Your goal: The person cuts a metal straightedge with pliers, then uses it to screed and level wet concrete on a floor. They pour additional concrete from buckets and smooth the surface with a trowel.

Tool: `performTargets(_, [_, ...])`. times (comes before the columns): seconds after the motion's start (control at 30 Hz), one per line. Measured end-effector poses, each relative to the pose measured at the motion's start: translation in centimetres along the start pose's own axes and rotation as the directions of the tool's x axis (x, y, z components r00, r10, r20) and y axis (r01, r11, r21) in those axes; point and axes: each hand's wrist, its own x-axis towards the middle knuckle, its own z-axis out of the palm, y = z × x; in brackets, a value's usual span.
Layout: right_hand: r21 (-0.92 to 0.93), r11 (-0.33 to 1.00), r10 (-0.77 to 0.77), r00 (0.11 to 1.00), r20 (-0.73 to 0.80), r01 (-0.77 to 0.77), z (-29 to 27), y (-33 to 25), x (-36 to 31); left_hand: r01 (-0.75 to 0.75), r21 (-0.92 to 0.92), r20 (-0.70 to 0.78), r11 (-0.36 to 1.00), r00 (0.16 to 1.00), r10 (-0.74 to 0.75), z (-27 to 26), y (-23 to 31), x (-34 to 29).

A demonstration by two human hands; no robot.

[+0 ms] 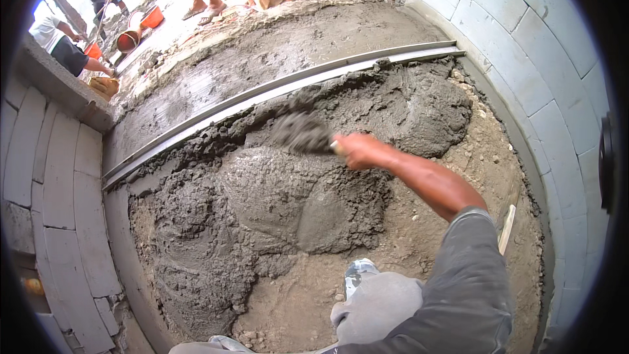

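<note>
My right hand (pixel 362 151) reaches forward from the lower right, closed around the handle of a trowel (pixel 335 146). Its blade is blurred and hidden under a lump of wet grey concrete (pixel 301 132). The trowel is over a large uneven heap of wet concrete (pixel 275 183) that covers much of the floor in front of me. Just beyond the heap, a long straight metal bar (pixel 268 96) lies across the floor from the left wall to the right wall. My left hand does not show.
Block walls stand at left (pixel 59 151) and right (pixel 517 46). Past the bar lies a smoother grey concrete strip (pixel 216 95). Bare earth (pixel 452 203) and a wooden stick (pixel 506 229) are at right. Other people and orange buckets (pixel 152 17) appear far left.
</note>
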Motion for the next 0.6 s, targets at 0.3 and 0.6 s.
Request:
performTargets(0.3, [0.161,0.917,0.398,0.837,-0.374,-0.365,-2.2,2.3,-1.0,0.095,-0.051,-0.033,0.994,0.995,-0.097,-1.1,-2.4,-1.2])
performTargets(0.6, [0.231,0.868,0.496,0.799,-0.339,-0.44,-6.2,12.6,3.4,0.21,-0.156,0.007,0.965,0.977,-0.211,-2.2,-7.2,-0.3])
